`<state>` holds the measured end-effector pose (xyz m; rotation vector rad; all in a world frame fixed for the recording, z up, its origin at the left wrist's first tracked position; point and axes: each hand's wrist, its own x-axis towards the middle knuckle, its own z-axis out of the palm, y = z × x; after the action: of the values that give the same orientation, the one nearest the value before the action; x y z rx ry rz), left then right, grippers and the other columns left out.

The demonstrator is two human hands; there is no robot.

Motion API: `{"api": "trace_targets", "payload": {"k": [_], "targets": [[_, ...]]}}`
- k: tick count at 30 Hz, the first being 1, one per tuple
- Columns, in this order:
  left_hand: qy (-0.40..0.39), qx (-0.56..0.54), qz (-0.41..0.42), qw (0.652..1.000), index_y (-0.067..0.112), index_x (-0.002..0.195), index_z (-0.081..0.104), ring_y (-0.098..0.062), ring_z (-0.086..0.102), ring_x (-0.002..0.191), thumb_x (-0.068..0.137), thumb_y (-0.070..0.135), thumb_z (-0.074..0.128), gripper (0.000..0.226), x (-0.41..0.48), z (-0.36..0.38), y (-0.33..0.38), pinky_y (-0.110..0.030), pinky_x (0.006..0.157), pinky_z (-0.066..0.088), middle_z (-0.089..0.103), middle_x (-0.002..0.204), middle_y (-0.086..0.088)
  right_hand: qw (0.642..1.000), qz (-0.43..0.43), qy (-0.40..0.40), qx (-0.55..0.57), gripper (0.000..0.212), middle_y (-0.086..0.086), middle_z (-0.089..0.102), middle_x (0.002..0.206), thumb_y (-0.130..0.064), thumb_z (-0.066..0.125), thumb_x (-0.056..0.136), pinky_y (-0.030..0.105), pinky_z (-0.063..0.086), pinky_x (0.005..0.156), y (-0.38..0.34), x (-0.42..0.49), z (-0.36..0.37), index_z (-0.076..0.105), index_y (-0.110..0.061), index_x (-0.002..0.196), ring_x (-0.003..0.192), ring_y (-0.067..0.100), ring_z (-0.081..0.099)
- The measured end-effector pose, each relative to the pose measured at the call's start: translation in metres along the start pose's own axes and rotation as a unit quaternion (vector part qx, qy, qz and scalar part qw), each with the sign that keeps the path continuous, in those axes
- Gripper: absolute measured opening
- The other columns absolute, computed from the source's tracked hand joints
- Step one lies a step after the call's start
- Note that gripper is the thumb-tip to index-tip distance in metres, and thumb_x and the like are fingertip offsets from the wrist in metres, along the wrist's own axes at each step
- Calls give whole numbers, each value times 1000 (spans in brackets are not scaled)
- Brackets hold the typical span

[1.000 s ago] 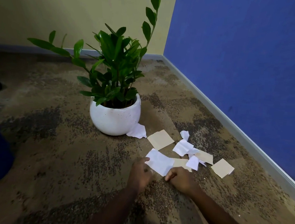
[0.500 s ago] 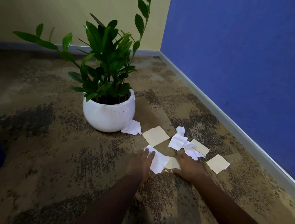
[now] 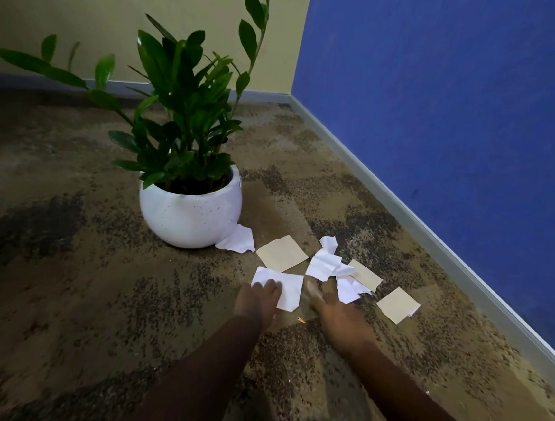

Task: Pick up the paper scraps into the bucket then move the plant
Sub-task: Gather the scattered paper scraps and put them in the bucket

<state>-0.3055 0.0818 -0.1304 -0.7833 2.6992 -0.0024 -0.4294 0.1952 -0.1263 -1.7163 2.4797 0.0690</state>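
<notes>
The left hand [image 3: 256,301], low in the middle of the frame, lies with its fingers fairly straight on the near corner of a white scrap [image 3: 289,288], pressing on it rather than gripping it. The right hand [image 3: 337,313], just to the right, is spread with the thumb out and holds nothing. It is blurred, and whether its fingertips touch the small white scrap [image 3: 349,289] ahead of it I cannot tell.

The other paper scraps lie on the mottled carpet [image 3: 64,258] right of centre:
- a tan square [image 3: 282,252]
- a crumpled white piece [image 3: 325,261]
- a tan piece [image 3: 366,275]
- a further tan square [image 3: 397,304] nearest the blue wall [image 3: 463,109]

One more white scrap [image 3: 236,238] touches the base of the white pot [image 3: 188,216]. The plant [image 3: 185,101] stands upright, left of centre.
</notes>
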Motion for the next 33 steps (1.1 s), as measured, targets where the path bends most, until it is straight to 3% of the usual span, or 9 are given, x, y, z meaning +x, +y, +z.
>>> {"api": "trace_targets", "payload": {"k": [3, 7, 12, 18, 26, 33], "targets": [[5, 1, -2, 1000, 10, 148, 21, -30, 29, 140, 100, 28, 37, 54, 0, 1, -3, -40, 112, 31, 18, 156, -14, 999, -3, -2, 36, 32, 4, 48, 137, -28, 42, 97, 33, 47, 92, -4, -3, 5, 57, -20, 124, 115, 25, 54], [1, 35, -7, 999, 9, 148, 17, -34, 6, 149, 100, 32, 37, 57, 3, 1, -6, -45, 120, 15, 1, 160, -18, 998, 1, -8, 66, 30, 1, 51, 132, -34, 53, 92, 31, 46, 92, -6, -5, 6, 60, -20, 118, 115, 23, 54], [-5, 34, -15, 999, 7, 152, 6, -34, 19, 146, 102, 28, 33, 60, 4, 6, -5, -43, 117, 26, 7, 160, -17, 999, 0, -16, 33, 31, 8, 53, 131, -27, 44, 97, 33, 47, 93, -15, -2, 7, 58, -15, 122, 117, 24, 53], [13, 71, -12, 997, -2, 150, 7, -37, 40, 135, 103, 13, 30, 55, 9, 3, 0, -39, 104, 43, 17, 156, -26, 1000, -9, -15, 21, 30, 13, 57, 125, -18, 43, 98, 30, 46, 91, -19, 2, 8, 58, -9, 122, 112, 25, 55], [20, 124, 33, 991, -6, 149, 6, -38, 40, 135, 104, 17, 25, 54, 16, 3, -4, -39, 107, 39, 19, 154, -31, 1000, -8, -11, 17, 33, 15, 56, 128, -21, 41, 98, 31, 45, 94, -18, 5, 7, 57, -7, 122, 115, 26, 54], [29, 125, 47, 991, -4, 150, 0, -43, 48, 126, 104, 15, 24, 55, 19, 7, 0, -42, 97, 46, 25, 148, -38, 1000, 7, -9, 8, 35, 15, 53, 129, -21, 36, 99, 35, 45, 94, -24, 8, 9, 53, -3, 124, 115, 28, 53]]}}
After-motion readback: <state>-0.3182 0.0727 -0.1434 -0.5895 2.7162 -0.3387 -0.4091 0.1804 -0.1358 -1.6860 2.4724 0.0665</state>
